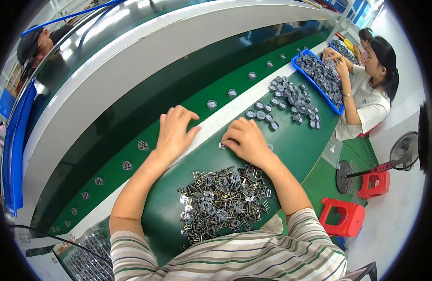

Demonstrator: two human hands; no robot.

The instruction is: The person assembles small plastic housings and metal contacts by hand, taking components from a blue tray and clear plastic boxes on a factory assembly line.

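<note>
My left hand (175, 131) hovers over the near edge of the green conveyor belt (183, 105), thumb and fingers apart, holding nothing. Between thumb and fingertips, my right hand (248, 142) pinches a small light-topped part (221, 145) low over the green worktable (164, 199); its details are mostly hidden. A disc-like grey piece (270, 147) lies partly behind the right hand. Close to my body, between my forearms, spreads a heap of small dark parts with metal pins (223, 201). Several grey rounded housings (291, 100) lie loose beyond my right hand.
Single parts ride spaced out along the belt, such as a grey housing (212, 104) and a pinned part (143, 145). A white rail (216, 121) separates belt and table. At right, a co-worker (366, 93) handles parts by a full blue tray (340, 108). Red stools (354, 218) and a fan (403, 152) stand beyond.
</note>
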